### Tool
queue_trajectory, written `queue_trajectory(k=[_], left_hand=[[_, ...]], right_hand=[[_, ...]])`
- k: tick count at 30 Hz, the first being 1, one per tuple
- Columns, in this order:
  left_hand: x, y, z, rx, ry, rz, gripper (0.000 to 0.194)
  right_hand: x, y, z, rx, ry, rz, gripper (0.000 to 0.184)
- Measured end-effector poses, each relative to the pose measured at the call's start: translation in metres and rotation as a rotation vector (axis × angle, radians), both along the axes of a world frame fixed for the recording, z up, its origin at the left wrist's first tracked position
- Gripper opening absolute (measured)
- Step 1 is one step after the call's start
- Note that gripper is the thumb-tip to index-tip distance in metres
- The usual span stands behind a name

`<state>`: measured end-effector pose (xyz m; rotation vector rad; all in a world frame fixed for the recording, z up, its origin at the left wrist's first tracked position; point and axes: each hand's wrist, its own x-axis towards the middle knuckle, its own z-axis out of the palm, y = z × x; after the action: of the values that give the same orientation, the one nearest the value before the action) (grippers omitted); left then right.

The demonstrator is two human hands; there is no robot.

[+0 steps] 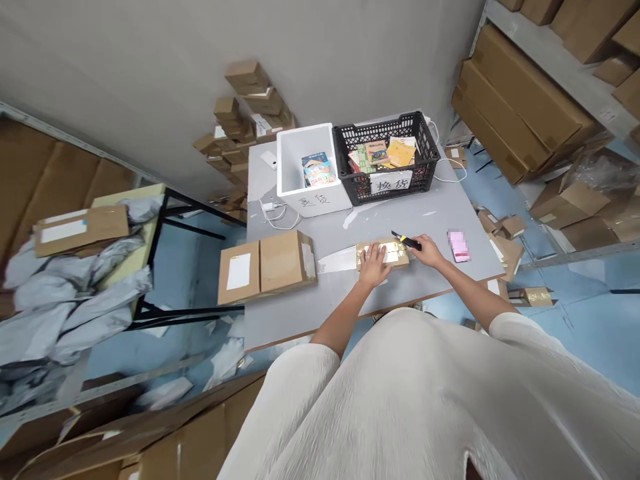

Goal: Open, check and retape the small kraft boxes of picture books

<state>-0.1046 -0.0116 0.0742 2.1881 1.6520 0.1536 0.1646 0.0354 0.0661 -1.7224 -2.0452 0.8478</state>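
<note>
The right hand [426, 253] has its fingers around a cutter [410, 242]; the left hand [374, 267] lies unclenched on a box [395, 255].

A gray table [287, 317] holds a white box [334, 200], black crate [425, 175], phone [459, 247], brown cardboard [283, 263], and small taped parcel [397, 255].

With the small brown cardboard parcel [397, 255] on the grey rectangular tabletop [330, 231] as clock centre, an open white foam box [323, 203] stands at 11 o'clock, glossy printed booklets [319, 170] inside. Against its side, at 12, stands a black plastic lattice crate [363, 189]. A pink-screened rectangular phone [459, 246] lies at 3. A brown rectangular cardboard box [283, 264] sits at 9, overhanging the tabletop; farther out, grey plastic mailers [107, 299] lie at 9.
</note>
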Motion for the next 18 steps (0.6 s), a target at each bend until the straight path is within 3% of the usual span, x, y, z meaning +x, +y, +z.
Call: queue_trajectory(k=[5,8,13,18], left_hand=[[-0.020,-0.017,0.002,0.001,0.047,0.042,0.065],[-0.024,-0.019,0.006,-0.018,0.092,0.143,0.067],[-0.023,-0.011,0.002,-0.093,0.083,0.306,0.071],[-0.015,0.005,-0.009,-0.152,-0.075,0.354,0.060]], right_hand=[[-0.045,0.024,-0.008,-0.050,0.094,0.086,0.045],[-0.059,0.028,-0.007,-0.096,0.058,0.118,0.042],[-0.052,0.021,-0.001,-0.082,0.032,0.094,0.042],[-0.035,0.016,0.003,-0.124,0.079,0.014,0.042]])
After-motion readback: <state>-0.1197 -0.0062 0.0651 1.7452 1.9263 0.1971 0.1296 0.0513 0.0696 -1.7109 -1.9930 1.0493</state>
